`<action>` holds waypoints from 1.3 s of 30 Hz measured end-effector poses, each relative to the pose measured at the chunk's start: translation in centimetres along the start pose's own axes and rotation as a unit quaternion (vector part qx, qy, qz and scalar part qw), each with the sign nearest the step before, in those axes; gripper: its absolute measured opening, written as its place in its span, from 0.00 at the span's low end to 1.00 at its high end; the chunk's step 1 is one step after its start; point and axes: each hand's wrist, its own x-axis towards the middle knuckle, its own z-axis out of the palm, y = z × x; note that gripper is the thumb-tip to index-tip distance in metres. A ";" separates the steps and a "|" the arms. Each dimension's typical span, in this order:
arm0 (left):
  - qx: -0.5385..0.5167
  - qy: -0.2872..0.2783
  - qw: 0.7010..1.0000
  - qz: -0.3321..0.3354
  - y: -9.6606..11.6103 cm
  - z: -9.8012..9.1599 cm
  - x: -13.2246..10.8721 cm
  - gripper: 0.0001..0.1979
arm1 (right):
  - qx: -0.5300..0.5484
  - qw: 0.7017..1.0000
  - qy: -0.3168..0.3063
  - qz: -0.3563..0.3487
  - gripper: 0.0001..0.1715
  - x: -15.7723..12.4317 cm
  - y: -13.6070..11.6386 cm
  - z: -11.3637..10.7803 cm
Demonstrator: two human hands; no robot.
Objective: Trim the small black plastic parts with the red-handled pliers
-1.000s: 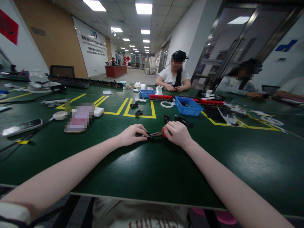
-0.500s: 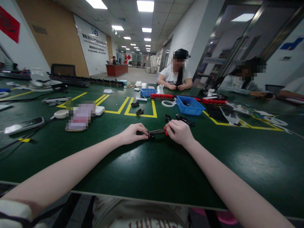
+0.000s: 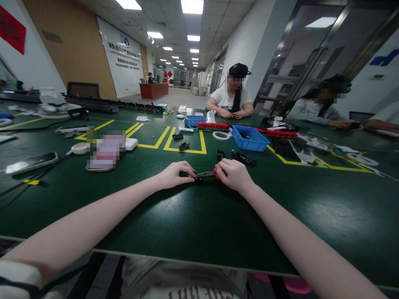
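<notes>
My left hand [image 3: 176,175] is closed around a small black part [image 3: 199,179], low over the green table. Its exact kind is too small to make out. My right hand [image 3: 233,173] grips needle-nose pliers [image 3: 205,174] by their red handle. The pliers' jaws point left and reach the black part at my left fingertips. Most of the handles are hidden under my right fingers. Just beyond my right hand lie a black piece [image 3: 221,155] and a longer black piece [image 3: 243,158].
Two small black parts, one a clip-like piece [image 3: 184,146], lie within yellow tape lines. A blue bin [image 3: 249,139] stands beyond my right hand, near a white ring [image 3: 220,136]. A phone [image 3: 106,153] is at left. Across the table sits a person [image 3: 232,97].
The plier jaws and my right hand have shifted very slightly left toward the black part. Otherwise the scene stays the same.
</notes>
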 end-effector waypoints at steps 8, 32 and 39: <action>0.005 0.001 1.000 0.009 -0.2 -0.1 0.0 0.06 | -0.001 0.999 -0.032 -0.009 0.23 0.1 -0.1 -0.4; 0.021 -0.007 1.000 0.020 0.3 -0.1 0.0 0.06 | -0.002 0.992 -0.125 0.014 0.12 0.5 -0.5 -0.4; 0.010 -0.006 1.000 -0.009 0.6 0.5 0.0 0.07 | -0.003 0.993 -0.113 0.026 0.10 0.4 -0.3 -0.5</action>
